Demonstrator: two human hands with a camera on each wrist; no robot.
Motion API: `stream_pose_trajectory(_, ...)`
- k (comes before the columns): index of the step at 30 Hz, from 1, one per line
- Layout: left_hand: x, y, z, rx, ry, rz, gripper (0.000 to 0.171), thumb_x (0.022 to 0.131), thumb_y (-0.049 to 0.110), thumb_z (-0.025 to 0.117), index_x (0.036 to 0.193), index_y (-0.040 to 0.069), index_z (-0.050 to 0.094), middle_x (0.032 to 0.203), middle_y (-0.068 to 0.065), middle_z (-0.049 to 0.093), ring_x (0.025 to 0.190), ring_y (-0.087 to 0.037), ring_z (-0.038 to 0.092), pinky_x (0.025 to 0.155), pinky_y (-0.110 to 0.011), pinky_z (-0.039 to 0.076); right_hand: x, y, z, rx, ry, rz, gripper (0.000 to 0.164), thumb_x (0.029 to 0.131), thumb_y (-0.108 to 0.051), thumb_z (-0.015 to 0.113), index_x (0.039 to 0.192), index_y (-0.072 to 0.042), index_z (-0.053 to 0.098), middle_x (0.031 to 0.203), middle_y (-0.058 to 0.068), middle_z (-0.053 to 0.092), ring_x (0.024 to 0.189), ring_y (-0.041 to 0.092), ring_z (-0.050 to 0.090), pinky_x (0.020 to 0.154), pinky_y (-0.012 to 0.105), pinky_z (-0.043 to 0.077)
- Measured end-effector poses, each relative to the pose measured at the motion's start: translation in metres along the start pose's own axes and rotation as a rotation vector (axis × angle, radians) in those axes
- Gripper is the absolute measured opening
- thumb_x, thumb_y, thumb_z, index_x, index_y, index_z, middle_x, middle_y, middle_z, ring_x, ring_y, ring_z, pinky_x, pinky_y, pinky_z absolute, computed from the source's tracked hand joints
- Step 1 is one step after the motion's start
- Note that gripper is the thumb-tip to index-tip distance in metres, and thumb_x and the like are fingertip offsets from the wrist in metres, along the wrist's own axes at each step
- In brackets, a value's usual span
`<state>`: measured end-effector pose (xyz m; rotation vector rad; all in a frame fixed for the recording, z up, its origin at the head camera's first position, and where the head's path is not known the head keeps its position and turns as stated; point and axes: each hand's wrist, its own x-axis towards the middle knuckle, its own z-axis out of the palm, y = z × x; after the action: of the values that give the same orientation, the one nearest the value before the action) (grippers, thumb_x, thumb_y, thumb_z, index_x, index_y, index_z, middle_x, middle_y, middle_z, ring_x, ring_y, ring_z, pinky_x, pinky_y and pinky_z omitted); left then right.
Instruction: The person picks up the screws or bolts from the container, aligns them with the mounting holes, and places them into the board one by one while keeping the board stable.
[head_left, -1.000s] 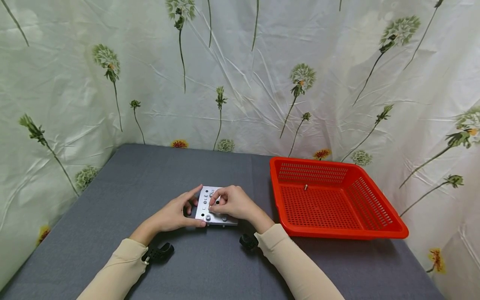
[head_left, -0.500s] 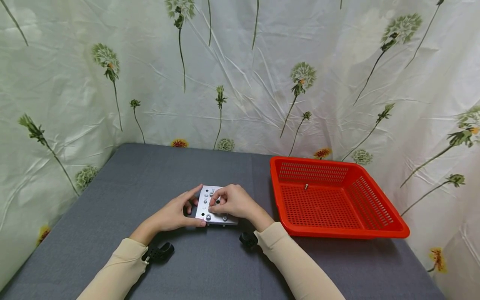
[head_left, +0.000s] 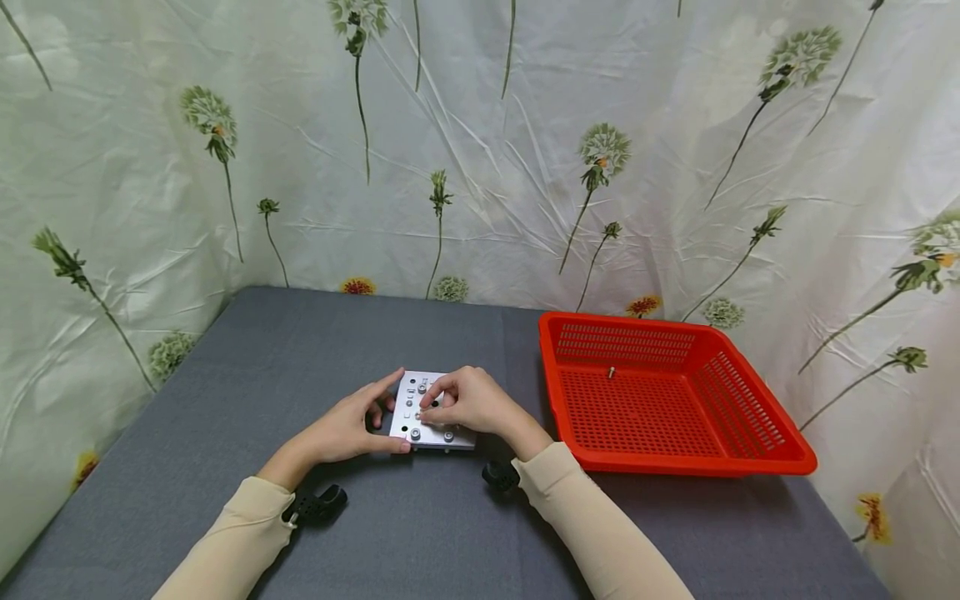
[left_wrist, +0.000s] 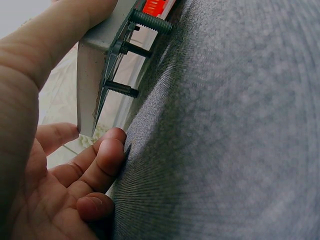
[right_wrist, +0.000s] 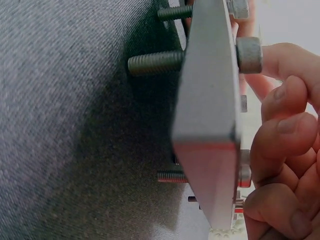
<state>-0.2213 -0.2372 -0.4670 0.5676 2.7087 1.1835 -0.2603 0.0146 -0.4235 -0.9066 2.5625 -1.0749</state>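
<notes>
A silver metal plate (head_left: pixel 433 442) with holes and several socket-head bolts (head_left: pixel 416 434) is in the middle of the table. My left hand (head_left: pixel 341 429) grips its left side, thumb at the near corner and index finger at the far one. Bolt shanks (left_wrist: pixel 151 21) stick out below the plate in the left wrist view and hold it above the cloth. My right hand (head_left: pixel 476 407) is over the plate, thumb and index finger pinching a small screw (head_left: pixel 418 415) near its middle. The fingers partly hide that screw. In the right wrist view a large bolt head (right_wrist: pixel 249 55) stands beside my fingers.
A red plastic basket (head_left: pixel 675 467) stands to the right, with one small bolt (head_left: pixel 611 372) lying inside. Grey cloth (head_left: pixel 330 333) covers the table. A flower-patterned curtain (head_left: pixel 480 242) hangs behind. Black wrist mounts (head_left: pixel 321 506) sit under both wrists.
My right hand's fingertips have shifted slightly up and to the right over the plate, showing a bit more of the small screw. My left hand and the plate have stayed in place.
</notes>
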Motion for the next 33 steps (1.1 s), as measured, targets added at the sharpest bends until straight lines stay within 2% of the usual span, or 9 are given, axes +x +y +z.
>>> stream_pose_trajectory(14, 0.0, 0.0, -0.001, 0.0, -0.002, 0.012, 0.116, 0.083, 0.045, 0.094, 0.171, 0.009, 0.027, 0.12, -0.008, 0.058, 0.091, -0.014, 0.052, 0.08, -0.028, 0.041, -0.002, 0.001, -0.001, 0.076, 0.008, -0.028, 0.012, 0.093, -0.019, 0.086, 0.103, -0.014, 0.085, 0.056, -0.01, 0.049, 0.051, 0.003, 0.04, 0.052, 0.019, 0.032)
stream_pose_trajectory(20, 0.0, -0.001, 0.0, -0.01, -0.001, 0.018, 0.116, 0.083, 0.045, 0.094, 0.171, 0.008, 0.027, 0.12, -0.009, 0.058, 0.091, -0.014, 0.052, 0.079, -0.027, 0.041, -0.004, -0.001, -0.002, 0.165, 0.013, -0.027, 0.013, 0.093, -0.019, 0.085, 0.105, -0.013, 0.084, 0.058, -0.009, 0.051, 0.052, 0.005, 0.04, 0.051, 0.021, 0.032)
stream_pose_trajectory(29, 0.0, -0.002, 0.0, -0.029, -0.001, 0.028, 0.115, 0.084, 0.043, 0.094, 0.171, 0.009, 0.027, 0.118, -0.008, 0.057, 0.09, -0.015, 0.051, 0.078, -0.027, 0.042, -0.012, -0.028, -0.018, 0.247, 0.02, -0.088, 0.013, 0.097, -0.02, 0.082, 0.107, -0.012, 0.082, 0.061, -0.003, 0.052, 0.054, 0.01, 0.041, 0.054, 0.023, 0.032)
stream_pose_trajectory(33, 0.0, -0.001, 0.0, -0.037, -0.007, 0.016, 0.115, 0.084, 0.042, 0.094, 0.171, 0.01, 0.027, 0.119, -0.009, 0.057, 0.09, -0.017, 0.052, 0.077, -0.028, 0.042, -0.018, -0.044, -0.034, 0.229, 0.019, -0.123, 0.013, 0.098, -0.019, 0.08, 0.108, -0.011, 0.081, 0.062, 0.001, 0.055, 0.055, 0.009, 0.043, 0.055, 0.022, 0.034)
